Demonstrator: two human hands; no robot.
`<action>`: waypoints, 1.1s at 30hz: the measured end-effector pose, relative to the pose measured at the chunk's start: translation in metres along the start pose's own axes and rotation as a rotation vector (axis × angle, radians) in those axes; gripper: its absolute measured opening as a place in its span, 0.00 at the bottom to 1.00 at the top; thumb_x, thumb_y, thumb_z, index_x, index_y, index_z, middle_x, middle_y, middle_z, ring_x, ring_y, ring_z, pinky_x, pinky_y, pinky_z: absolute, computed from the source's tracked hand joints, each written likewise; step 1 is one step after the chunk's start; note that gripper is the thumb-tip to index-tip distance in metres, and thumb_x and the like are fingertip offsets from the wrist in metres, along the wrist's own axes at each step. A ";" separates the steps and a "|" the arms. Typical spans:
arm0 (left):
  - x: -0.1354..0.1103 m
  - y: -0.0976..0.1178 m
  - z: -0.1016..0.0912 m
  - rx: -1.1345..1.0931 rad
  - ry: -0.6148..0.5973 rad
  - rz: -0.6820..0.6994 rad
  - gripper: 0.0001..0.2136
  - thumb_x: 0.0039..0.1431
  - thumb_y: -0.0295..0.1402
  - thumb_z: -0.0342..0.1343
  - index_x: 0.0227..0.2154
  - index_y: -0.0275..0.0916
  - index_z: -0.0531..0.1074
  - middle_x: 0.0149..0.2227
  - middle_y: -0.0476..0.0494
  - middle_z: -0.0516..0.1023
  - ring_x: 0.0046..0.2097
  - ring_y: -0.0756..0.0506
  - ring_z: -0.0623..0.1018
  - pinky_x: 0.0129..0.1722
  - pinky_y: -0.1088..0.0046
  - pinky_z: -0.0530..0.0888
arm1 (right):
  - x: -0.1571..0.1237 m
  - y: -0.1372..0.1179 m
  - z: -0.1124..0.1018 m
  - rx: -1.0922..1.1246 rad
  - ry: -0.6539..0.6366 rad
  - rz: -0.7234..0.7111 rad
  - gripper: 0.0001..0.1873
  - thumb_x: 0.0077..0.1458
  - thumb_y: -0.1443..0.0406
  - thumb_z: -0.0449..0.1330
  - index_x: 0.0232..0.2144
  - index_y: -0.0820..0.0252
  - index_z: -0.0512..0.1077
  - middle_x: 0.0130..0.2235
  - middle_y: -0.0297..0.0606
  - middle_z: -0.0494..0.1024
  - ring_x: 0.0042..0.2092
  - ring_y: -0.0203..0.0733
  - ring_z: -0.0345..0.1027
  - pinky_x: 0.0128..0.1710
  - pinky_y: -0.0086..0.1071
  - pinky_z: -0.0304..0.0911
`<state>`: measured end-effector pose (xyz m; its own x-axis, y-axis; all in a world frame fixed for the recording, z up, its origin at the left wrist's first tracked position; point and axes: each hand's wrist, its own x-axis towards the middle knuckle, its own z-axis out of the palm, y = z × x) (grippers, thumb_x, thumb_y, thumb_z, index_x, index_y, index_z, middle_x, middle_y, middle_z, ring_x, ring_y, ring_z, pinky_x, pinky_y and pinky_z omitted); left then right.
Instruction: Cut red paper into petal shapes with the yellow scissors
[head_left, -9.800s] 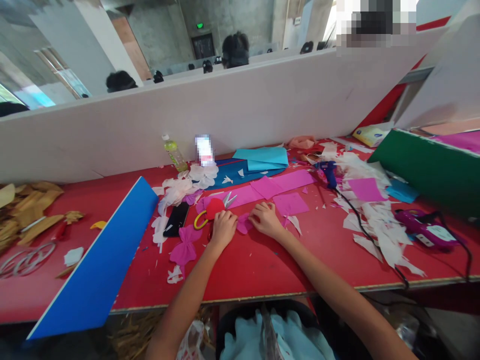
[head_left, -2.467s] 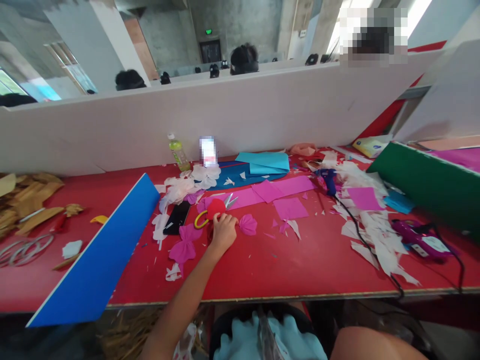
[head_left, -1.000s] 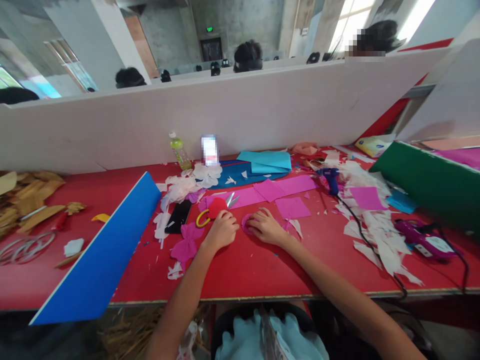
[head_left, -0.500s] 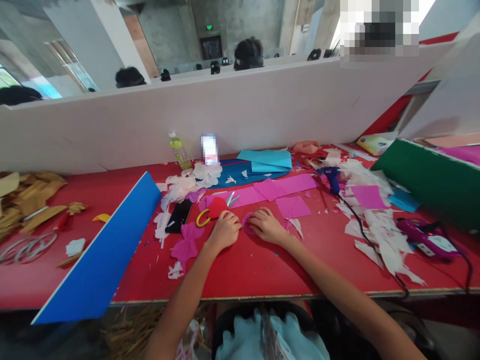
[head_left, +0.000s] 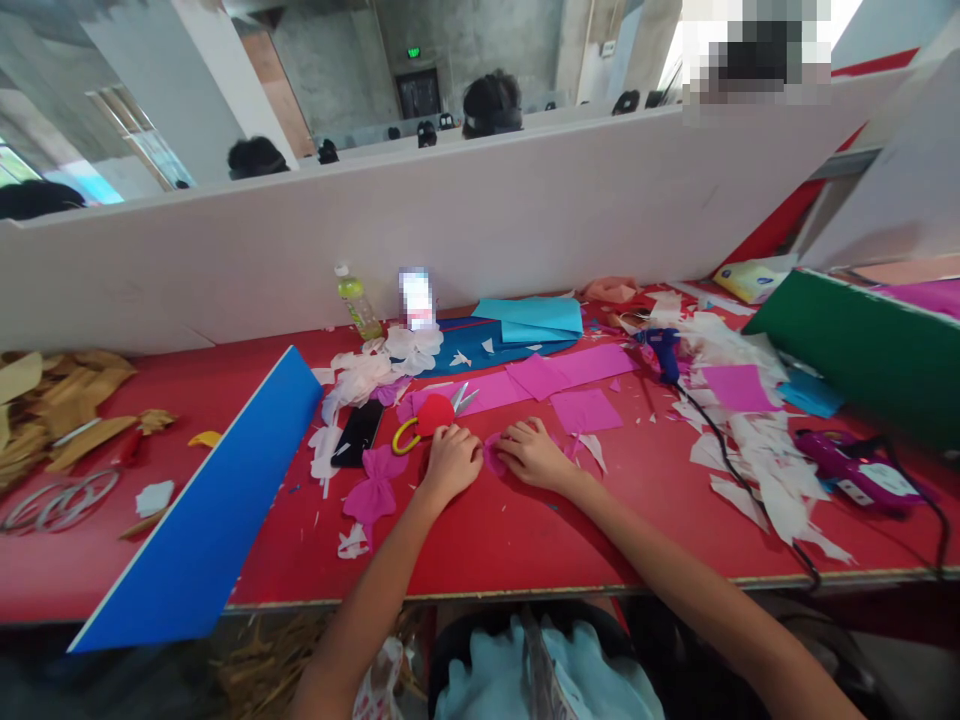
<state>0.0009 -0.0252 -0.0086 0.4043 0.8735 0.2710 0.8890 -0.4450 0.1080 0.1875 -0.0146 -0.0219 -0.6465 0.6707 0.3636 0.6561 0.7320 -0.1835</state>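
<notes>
A small round piece of pink crepe paper (head_left: 492, 456) lies low over the red tabletop between my hands. My right hand (head_left: 534, 453) has its curled fingertips on the right side of this piece. Close to its left edge is my left hand (head_left: 454, 462), fingers bent together; whatever they pinch is hidden. Just behind my left hand are scissors (head_left: 406, 437) with yellow and red handles, blades pointing away. A pink paper bow shape (head_left: 375, 483) rests to the left. Behind my hands are a long pink crepe strip (head_left: 487, 392) and a pink square (head_left: 587, 411).
Left stands a blue board (head_left: 202, 510); right, a green board (head_left: 862, 370). A blue glue gun (head_left: 661, 355) with a black cord, white paper scraps (head_left: 757, 450) and a purple device (head_left: 855, 470) lie right. A black phone (head_left: 358, 433), bottle (head_left: 358, 303) and lit screen (head_left: 417, 298) are left of centre.
Both hands stay almost in place around the pink piece, with only slight finger movement. The whole view has shifted a little.
</notes>
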 end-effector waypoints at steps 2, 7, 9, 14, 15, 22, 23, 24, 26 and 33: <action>0.000 0.000 0.003 0.011 0.007 -0.037 0.07 0.56 0.31 0.48 0.28 0.39 0.71 0.32 0.45 0.74 0.39 0.46 0.68 0.43 0.65 0.60 | -0.001 -0.001 0.000 0.003 -0.005 0.005 0.11 0.56 0.67 0.50 0.38 0.59 0.71 0.34 0.40 0.71 0.39 0.41 0.59 0.43 0.38 0.44; 0.002 0.000 0.007 -0.006 0.013 -0.085 0.05 0.56 0.31 0.49 0.30 0.39 0.70 0.33 0.46 0.74 0.40 0.46 0.68 0.42 0.66 0.60 | -0.001 -0.003 -0.001 0.024 0.000 0.022 0.12 0.56 0.67 0.49 0.38 0.60 0.71 0.35 0.41 0.71 0.39 0.41 0.59 0.41 0.38 0.43; 0.002 0.000 0.008 -0.012 0.012 -0.090 0.06 0.57 0.31 0.49 0.31 0.40 0.70 0.34 0.47 0.74 0.40 0.46 0.68 0.42 0.66 0.60 | -0.001 -0.004 -0.002 0.027 0.002 0.021 0.12 0.56 0.67 0.49 0.38 0.60 0.71 0.35 0.41 0.72 0.39 0.41 0.58 0.41 0.37 0.43; 0.005 0.000 0.010 -0.019 -0.007 -0.122 0.07 0.58 0.33 0.48 0.30 0.40 0.70 0.35 0.47 0.74 0.40 0.46 0.69 0.42 0.66 0.59 | -0.001 -0.004 -0.002 0.020 -0.005 0.008 0.12 0.56 0.67 0.49 0.36 0.61 0.71 0.34 0.41 0.71 0.39 0.41 0.58 0.40 0.37 0.42; 0.006 0.000 0.010 -0.026 -0.010 -0.126 0.07 0.58 0.33 0.48 0.30 0.40 0.70 0.35 0.47 0.75 0.40 0.46 0.69 0.42 0.66 0.59 | -0.001 -0.003 -0.002 0.018 -0.005 0.005 0.12 0.56 0.67 0.49 0.36 0.61 0.71 0.34 0.41 0.71 0.39 0.41 0.58 0.40 0.38 0.42; 0.008 0.002 0.013 -0.078 0.002 -0.133 0.05 0.56 0.32 0.51 0.28 0.40 0.69 0.33 0.48 0.75 0.39 0.46 0.69 0.42 0.65 0.59 | -0.001 -0.003 0.000 0.112 0.031 0.020 0.11 0.56 0.66 0.50 0.36 0.60 0.71 0.35 0.41 0.71 0.40 0.42 0.60 0.40 0.38 0.45; 0.008 0.002 0.013 -0.093 0.010 -0.137 0.05 0.56 0.32 0.51 0.28 0.40 0.69 0.33 0.48 0.75 0.39 0.46 0.70 0.43 0.65 0.59 | 0.000 -0.001 0.000 0.159 0.074 0.058 0.11 0.56 0.66 0.49 0.36 0.59 0.71 0.36 0.41 0.71 0.40 0.42 0.60 0.41 0.38 0.46; 0.008 0.002 0.013 -0.109 0.021 -0.142 0.04 0.55 0.32 0.52 0.27 0.40 0.69 0.32 0.48 0.75 0.39 0.46 0.70 0.43 0.65 0.59 | 0.001 0.002 0.001 0.221 0.139 0.116 0.11 0.56 0.66 0.49 0.36 0.59 0.71 0.37 0.42 0.71 0.41 0.42 0.60 0.41 0.38 0.48; 0.008 0.002 0.011 -0.140 0.049 -0.159 0.04 0.55 0.32 0.52 0.27 0.40 0.69 0.31 0.49 0.75 0.39 0.46 0.70 0.43 0.65 0.59 | 0.003 0.009 0.004 0.370 0.302 0.271 0.12 0.57 0.65 0.47 0.36 0.61 0.70 0.38 0.43 0.70 0.41 0.43 0.61 0.41 0.37 0.52; 0.006 0.002 -0.001 -0.276 0.193 -0.124 0.04 0.55 0.31 0.51 0.26 0.40 0.67 0.29 0.49 0.73 0.36 0.48 0.70 0.42 0.67 0.61 | 0.008 0.022 0.012 0.956 0.295 0.499 0.16 0.50 0.59 0.56 0.41 0.59 0.68 0.40 0.40 0.72 0.41 0.41 0.64 0.43 0.36 0.58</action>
<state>0.0048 -0.0204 -0.0058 0.2258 0.8823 0.4130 0.8266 -0.3978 0.3980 0.1923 0.0084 -0.0346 -0.1936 0.9533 0.2317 0.1649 0.2645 -0.9502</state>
